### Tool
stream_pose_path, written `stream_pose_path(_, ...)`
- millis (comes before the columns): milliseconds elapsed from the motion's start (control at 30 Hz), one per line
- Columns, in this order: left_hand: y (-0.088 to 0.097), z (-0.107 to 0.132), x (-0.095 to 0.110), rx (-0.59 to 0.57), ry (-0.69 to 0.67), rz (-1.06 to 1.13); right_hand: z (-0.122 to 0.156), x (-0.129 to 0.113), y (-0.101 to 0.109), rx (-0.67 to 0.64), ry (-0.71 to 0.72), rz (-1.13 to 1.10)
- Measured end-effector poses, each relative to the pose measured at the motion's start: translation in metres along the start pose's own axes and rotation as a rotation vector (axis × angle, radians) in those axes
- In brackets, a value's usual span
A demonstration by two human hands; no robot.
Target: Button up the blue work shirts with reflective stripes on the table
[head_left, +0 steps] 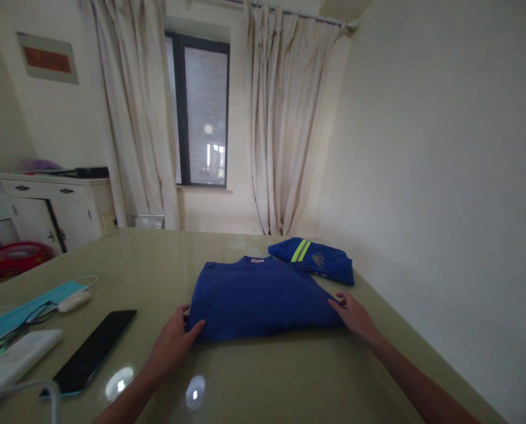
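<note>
A folded blue shirt (258,297) lies flat on the glossy olive table (263,377). My left hand (172,341) rests at the shirt's near left corner, thumb on top of the cloth and fingers tucked at its edge. My right hand (355,315) lies at the near right corner, fingers stretched onto the fabric. A second folded blue garment with yellow-green stripes (313,259) sits just behind the shirt, to the right.
On the table's left are a black phone (93,350), a white power bank (13,362), a blue face mask (29,309) and glasses. A white cabinet (55,209) stands at the back left. Curtains flank a window; a wall runs close on the right.
</note>
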State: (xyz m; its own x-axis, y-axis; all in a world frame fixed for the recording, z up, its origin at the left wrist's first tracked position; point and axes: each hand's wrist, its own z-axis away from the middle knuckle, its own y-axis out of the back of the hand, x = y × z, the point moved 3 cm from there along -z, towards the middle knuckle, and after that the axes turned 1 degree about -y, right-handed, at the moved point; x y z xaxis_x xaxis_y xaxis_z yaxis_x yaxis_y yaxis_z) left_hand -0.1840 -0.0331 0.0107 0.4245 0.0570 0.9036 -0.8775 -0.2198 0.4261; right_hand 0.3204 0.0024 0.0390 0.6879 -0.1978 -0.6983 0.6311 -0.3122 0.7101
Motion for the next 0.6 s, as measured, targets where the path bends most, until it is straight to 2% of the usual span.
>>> stream_pose_path(67, 0.001, 0.009, 0.005, -0.059, 0.021, 0.014, 0.006, 0.007, 0.0, -0.094, 0.001, 0.005)
stream_pose_path(100, 0.003, 0.014, 0.007, -0.139, 0.048, 0.07, 0.009, 0.009, 0.002, -0.192, 0.002, -0.03)
stream_pose_path(200, 0.012, 0.031, 0.002, -0.504, 0.155, 0.31, 0.021, 0.017, 0.014, -0.592, -0.045, -0.19)
stream_pose_path(233, 0.017, 0.036, -0.002, -0.58, 0.195, 0.355, 0.024, 0.02, 0.021, -0.679, -0.079, -0.217)
stream_pose_path(267, 0.021, 0.039, -0.006, -0.599, 0.235, 0.365, 0.027, 0.022, 0.027, -0.71, -0.118, -0.224)
stream_pose_path(300, 0.024, 0.041, -0.009, -0.558, 0.274, 0.344, 0.028, 0.023, 0.032, -0.688, -0.152, -0.219)
stream_pose_path(367, 0.027, 0.04, -0.009, -0.395, 0.333, 0.307, 0.028, 0.018, 0.035, -0.574, -0.198, -0.214)
stream_pose_path(433, 0.02, 0.039, 0.002, -0.285, 0.384, 0.37, 0.03, 0.008, 0.025, -0.516, -0.217, -0.253)
stream_pose_path(533, 0.005, 0.039, 0.021, -0.287, 0.481, 0.58, 0.031, -0.009, 0.002, -0.545, -0.245, -0.351)
stream_pose_path(600, -0.002, 0.04, 0.025, -0.32, 0.54, 0.649, 0.027, -0.017, -0.004, -0.526, -0.236, -0.328)
